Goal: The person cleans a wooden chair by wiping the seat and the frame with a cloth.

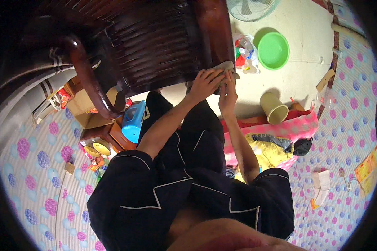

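A dark varnished wooden bench (157, 44) with a slatted seat fills the upper middle of the view. At its near right corner, both of my hands are on a crumpled greyish cloth (227, 66). My left hand (206, 82) lies over the cloth's left part with its fingers spread towards the right. My right hand (228, 94) holds the cloth from the right, fingers pointing up. The cloth rests against the bench's corner; its underside is hidden by my hands.
Right of the bench, a green basin (273, 50), a plastic bag of mixed items (245, 53) and a fan (251, 8) stand on the pale floor. A beige bin (274, 109) is near a pink checked cloth (301, 124). A curved armrest (88, 78), blue plastic container (134, 122) and cardboard box (84, 109) are left.
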`<action>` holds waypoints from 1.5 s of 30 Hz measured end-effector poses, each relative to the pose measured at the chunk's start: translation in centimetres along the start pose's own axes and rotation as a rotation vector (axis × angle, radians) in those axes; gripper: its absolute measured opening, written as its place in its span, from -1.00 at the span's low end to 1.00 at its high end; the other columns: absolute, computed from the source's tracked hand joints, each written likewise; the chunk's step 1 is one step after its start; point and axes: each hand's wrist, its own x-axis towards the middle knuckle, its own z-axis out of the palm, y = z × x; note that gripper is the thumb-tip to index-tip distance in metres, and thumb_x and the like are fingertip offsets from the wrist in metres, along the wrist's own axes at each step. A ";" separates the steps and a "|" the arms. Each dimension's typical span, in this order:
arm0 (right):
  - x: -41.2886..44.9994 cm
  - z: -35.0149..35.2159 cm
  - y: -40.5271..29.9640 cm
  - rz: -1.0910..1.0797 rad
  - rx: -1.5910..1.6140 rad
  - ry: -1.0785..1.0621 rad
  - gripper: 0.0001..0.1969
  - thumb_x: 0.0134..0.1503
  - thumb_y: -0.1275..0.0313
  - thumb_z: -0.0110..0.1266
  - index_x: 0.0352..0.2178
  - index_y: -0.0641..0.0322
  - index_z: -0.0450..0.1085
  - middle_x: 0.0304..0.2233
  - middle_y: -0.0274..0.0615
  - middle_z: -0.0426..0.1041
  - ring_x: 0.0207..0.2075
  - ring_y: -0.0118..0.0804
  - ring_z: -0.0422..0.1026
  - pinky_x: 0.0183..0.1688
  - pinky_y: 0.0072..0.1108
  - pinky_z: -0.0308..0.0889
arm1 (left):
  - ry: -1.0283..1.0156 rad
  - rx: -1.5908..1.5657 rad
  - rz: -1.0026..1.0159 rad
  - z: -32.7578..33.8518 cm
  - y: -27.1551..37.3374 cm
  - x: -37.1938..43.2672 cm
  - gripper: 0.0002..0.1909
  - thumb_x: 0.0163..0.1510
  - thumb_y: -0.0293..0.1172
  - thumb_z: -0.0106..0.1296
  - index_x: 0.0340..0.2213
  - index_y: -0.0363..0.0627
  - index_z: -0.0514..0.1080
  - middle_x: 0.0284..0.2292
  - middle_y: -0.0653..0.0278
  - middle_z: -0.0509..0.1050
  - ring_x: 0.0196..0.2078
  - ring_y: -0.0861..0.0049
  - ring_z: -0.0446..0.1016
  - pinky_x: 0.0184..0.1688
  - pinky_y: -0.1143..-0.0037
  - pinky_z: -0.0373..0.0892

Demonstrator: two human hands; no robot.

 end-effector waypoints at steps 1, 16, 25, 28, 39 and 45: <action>0.7 0.7 -1.3 0.005 0.041 -0.014 -0.66 0.16 0.60 -0.12 0.00 0.28 0.24 0.14 0.00 0.21 0.17 -0.03 0.20 0.11 -0.44 0.22 | 0.012 0.008 -0.009 -0.5 -1.0 0.4 -0.45 -0.20 -0.51 0.12 -0.06 -0.03 0.38 0.08 0.28 0.30 0.06 0.33 0.28 0.07 0.24 0.20; -1.3 23.0 7.3 -0.255 -0.081 -0.340 -0.43 -0.03 0.64 -0.05 0.08 0.23 0.17 0.24 0.24 -0.09 0.26 0.29 -0.13 0.24 -0.24 -0.02 | -0.386 0.102 -0.294 1.9 -16.0 -15.2 -0.35 -0.01 -0.56 -0.11 0.16 -0.30 0.07 0.21 0.07 0.04 0.27 0.24 0.01 0.23 0.36 0.13; 1.4 30.8 -1.1 -0.480 -0.012 -0.497 -0.38 0.01 0.63 -0.05 0.16 0.26 0.06 0.25 0.06 -0.05 0.28 0.09 -0.10 0.25 -0.28 -0.01 | -0.029 -0.046 -0.703 -4.4 -19.4 -15.9 -0.34 0.13 -0.44 -0.17 0.22 -0.25 -0.09 0.26 0.04 -0.10 0.31 0.24 -0.10 0.28 0.41 -0.03; 3.1 36.3 -5.5 -0.627 -0.007 -0.599 -0.42 0.00 0.63 -0.03 0.12 0.25 0.14 0.25 -0.05 -0.02 0.27 0.03 -0.05 0.23 -0.32 0.05 | 0.117 0.050 -0.907 -7.9 -22.9 -17.1 -0.39 0.23 -0.35 -0.28 0.21 -0.34 -0.17 0.23 -0.13 -0.11 0.29 0.04 -0.12 0.29 0.36 -0.07; 8.9 26.4 1.7 -0.475 -0.286 -0.477 -0.36 0.00 0.65 -0.08 0.16 -0.01 0.15 0.27 -0.05 -0.06 0.29 -0.05 -0.05 0.25 -0.38 0.01 | 0.099 0.241 -0.401 -2.6 -23.3 -9.1 -0.50 0.06 -0.50 -0.16 0.06 -0.37 0.20 0.15 -0.07 0.14 0.27 0.13 0.01 0.29 0.24 -0.07; 10.6 21.2 5.4 -0.343 -0.328 -0.252 -0.38 0.01 0.64 -0.06 0.15 0.04 0.16 0.27 0.11 -0.12 0.28 0.10 -0.09 0.25 -0.24 -0.03 | -0.046 0.243 -0.219 1.7 -21.0 -2.0 -0.46 -0.01 -0.53 -0.16 0.07 -0.30 0.22 0.16 0.03 0.15 0.26 0.24 0.04 0.30 0.32 -0.05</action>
